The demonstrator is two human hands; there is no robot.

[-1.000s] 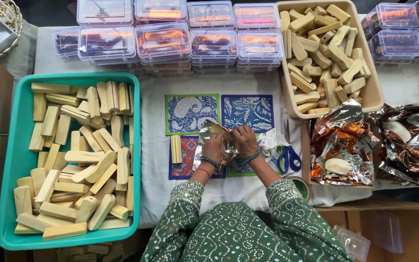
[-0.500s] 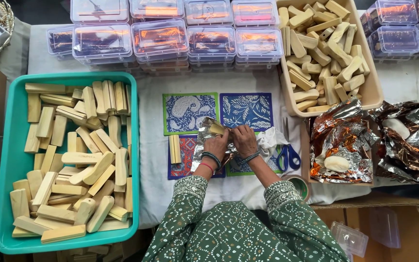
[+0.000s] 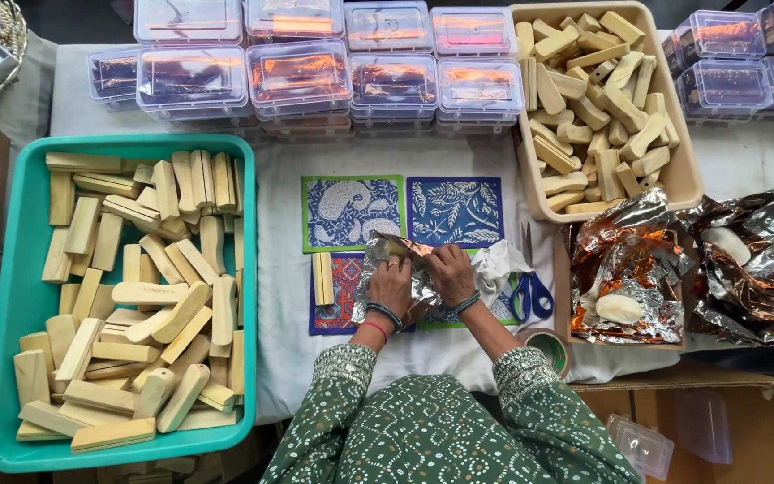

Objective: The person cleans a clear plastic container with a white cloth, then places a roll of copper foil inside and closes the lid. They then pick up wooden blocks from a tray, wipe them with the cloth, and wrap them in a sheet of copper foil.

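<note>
Two hands work close together at the table's near edge: the left hand point(image 3: 391, 285) and right hand point(image 3: 449, 272) both pinch a crinkled foil sheet point(image 3: 385, 260) folded over something hidden, lying on the printed cloth mats point(image 3: 351, 208). Thin foil could tear if pulled hard. Scissors point(image 3: 528, 294) just beside could snag it; farther off, the heaped beige tray point(image 3: 684, 175) might spill blocks

Both hands point(image 3: 423, 282) have folded the silver foil point(image 3: 400, 269) tighter, from an open crinkled sheet into a flatter wrap.
</note>
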